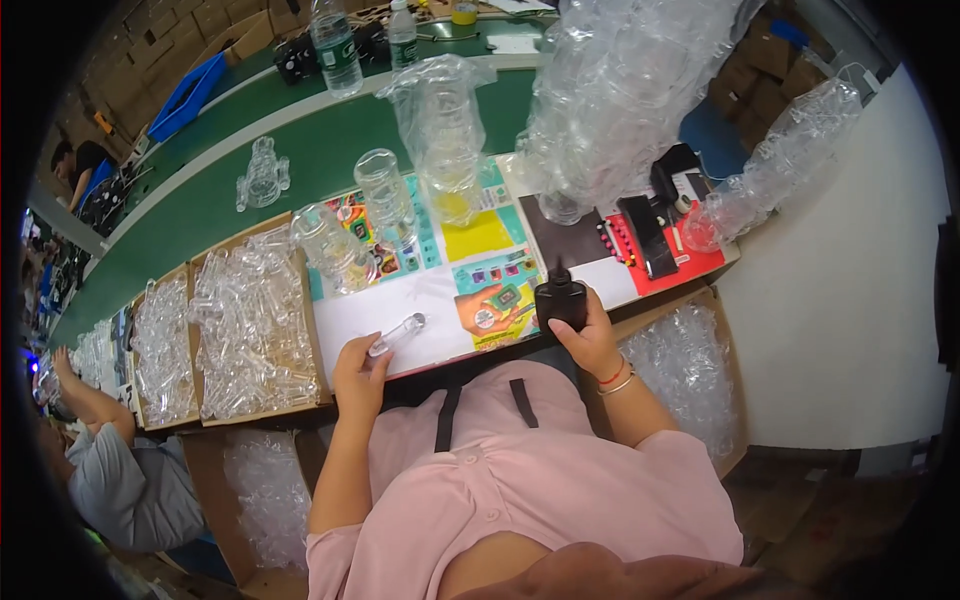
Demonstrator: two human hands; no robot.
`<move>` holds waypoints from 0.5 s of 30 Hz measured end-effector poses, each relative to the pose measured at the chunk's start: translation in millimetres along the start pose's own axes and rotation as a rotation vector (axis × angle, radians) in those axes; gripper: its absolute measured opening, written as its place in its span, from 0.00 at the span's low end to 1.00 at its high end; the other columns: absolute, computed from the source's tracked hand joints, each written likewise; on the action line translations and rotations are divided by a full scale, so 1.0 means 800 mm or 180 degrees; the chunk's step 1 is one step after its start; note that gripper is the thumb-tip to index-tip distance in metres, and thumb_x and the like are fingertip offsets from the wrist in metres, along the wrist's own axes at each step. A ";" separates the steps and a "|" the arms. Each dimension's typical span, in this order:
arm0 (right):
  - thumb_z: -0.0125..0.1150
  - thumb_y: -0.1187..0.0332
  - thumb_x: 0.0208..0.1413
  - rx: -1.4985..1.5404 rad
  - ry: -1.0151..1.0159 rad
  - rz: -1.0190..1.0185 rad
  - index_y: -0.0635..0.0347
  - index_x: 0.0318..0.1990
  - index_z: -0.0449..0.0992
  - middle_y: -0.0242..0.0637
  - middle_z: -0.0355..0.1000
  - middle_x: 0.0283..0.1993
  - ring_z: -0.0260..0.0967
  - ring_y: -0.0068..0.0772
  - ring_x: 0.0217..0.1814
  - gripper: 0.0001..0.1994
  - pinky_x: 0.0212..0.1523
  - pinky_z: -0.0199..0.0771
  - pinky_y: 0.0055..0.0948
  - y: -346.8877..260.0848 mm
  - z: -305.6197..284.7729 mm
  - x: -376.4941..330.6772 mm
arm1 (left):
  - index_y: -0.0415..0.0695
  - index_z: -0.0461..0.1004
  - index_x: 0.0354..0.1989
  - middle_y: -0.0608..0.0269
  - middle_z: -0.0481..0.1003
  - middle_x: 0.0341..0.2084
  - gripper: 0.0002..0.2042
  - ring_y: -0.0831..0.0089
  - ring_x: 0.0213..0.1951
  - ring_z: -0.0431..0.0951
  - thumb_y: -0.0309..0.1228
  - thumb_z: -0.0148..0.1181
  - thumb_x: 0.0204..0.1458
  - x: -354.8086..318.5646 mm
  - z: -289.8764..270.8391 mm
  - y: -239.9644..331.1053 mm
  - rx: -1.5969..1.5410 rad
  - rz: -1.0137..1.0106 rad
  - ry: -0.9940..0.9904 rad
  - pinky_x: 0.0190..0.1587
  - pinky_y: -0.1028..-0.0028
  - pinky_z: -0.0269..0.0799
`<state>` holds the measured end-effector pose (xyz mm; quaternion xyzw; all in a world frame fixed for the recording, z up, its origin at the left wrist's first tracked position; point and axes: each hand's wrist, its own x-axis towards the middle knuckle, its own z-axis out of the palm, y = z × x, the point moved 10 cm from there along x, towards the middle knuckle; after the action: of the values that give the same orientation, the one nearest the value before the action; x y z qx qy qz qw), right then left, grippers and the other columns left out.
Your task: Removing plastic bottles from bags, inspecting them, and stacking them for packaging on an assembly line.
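Between the fingers of my left hand (358,372) is a small clear plastic tube-shaped part (398,334), held above the white sheet at the table's front edge. My right hand (592,345) is wrapped round a black squeeze bottle (560,304) with a narrow pointed nozzle, held upright. Just left of that bottle lies a printed colour sheet (497,297). Behind my left hand stand two clear plastic bottle-shaped shells, one tilted (335,248) and one upright (386,198).
Cardboard boxes of clear parts (255,330) stand left. Bagged stacks of clear shells (620,110) rise at the back. A phone (648,236) and beaded string (617,243) lie right. A co-worker's arm (95,390) is far left. Beyond runs a green conveyor (330,130).
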<state>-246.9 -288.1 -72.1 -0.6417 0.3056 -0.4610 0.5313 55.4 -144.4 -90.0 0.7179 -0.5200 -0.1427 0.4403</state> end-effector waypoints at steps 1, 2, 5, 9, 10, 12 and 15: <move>0.64 0.72 0.45 0.0046 -0.0055 0.0031 0.66 0.48 0.63 0.34 0.67 0.39 0.62 0.23 0.41 0.22 0.44 0.64 0.23 -0.009 0.006 0.001 | 0.37 0.73 0.41 0.57 0.71 0.34 0.15 0.68 0.34 0.73 0.18 0.62 0.41 0.000 0.001 0.009 0.0047 -0.0057 0.0027 0.36 0.75 0.69; 0.65 0.72 0.44 -0.0223 -0.0245 -0.0139 0.65 0.47 0.65 0.34 0.67 0.40 0.63 0.23 0.41 0.22 0.45 0.64 0.23 -0.033 0.015 0.004 | 0.36 0.73 0.41 0.59 0.71 0.35 0.15 0.71 0.35 0.73 0.17 0.61 0.42 -0.001 0.001 0.011 -0.0773 -0.0320 0.0098 0.37 0.76 0.70; 0.70 0.70 0.39 -0.0190 -0.0361 -0.0167 0.64 0.46 0.68 0.35 0.69 0.42 0.65 0.24 0.44 0.25 0.47 0.65 0.24 -0.066 0.021 0.009 | 0.34 0.71 0.43 0.57 0.71 0.40 0.15 0.74 0.40 0.72 0.14 0.58 0.45 0.001 0.005 0.040 -0.2271 -0.0640 0.0070 0.42 0.78 0.71; 0.72 0.59 0.38 0.0967 0.0145 -0.0235 0.61 0.45 0.64 0.31 0.66 0.37 0.67 0.28 0.41 0.28 0.47 0.67 0.26 -0.090 0.010 0.023 | 0.34 0.67 0.45 0.52 0.70 0.45 0.16 0.74 0.43 0.73 0.11 0.56 0.45 -0.008 -0.005 0.098 -0.3167 -0.0288 0.0010 0.46 0.78 0.71; 0.70 0.58 0.42 0.1250 0.0326 -0.0351 0.60 0.44 0.64 0.30 0.64 0.35 0.65 0.26 0.37 0.26 0.45 0.67 0.26 -0.108 0.018 0.030 | 0.35 0.66 0.43 0.49 0.69 0.47 0.16 0.72 0.44 0.74 0.11 0.56 0.45 -0.012 -0.008 0.105 -0.3159 -0.0211 -0.0031 0.47 0.76 0.72; 0.67 0.57 0.45 0.1537 0.0490 -0.0451 0.60 0.42 0.65 0.29 0.63 0.32 0.64 0.25 0.33 0.23 0.44 0.68 0.26 -0.126 0.033 0.040 | 0.35 0.66 0.43 0.48 0.68 0.48 0.16 0.71 0.44 0.74 0.11 0.56 0.45 -0.021 -0.012 0.117 -0.3267 -0.0043 0.0040 0.47 0.76 0.72; 0.61 0.57 0.51 0.2815 0.0799 -0.0160 0.60 0.41 0.66 0.28 0.59 0.27 0.57 0.23 0.26 0.18 0.43 0.66 0.26 -0.106 0.037 0.046 | 0.36 0.65 0.42 0.45 0.67 0.49 0.15 0.69 0.43 0.75 0.11 0.56 0.45 -0.034 -0.020 0.130 -0.3258 0.0158 0.0052 0.46 0.74 0.73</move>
<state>-213.4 -287.9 19.1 -0.2998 0.1258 -0.6340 0.7017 -9.9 -120.8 -6.9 0.3988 -0.3969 -0.3630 0.7427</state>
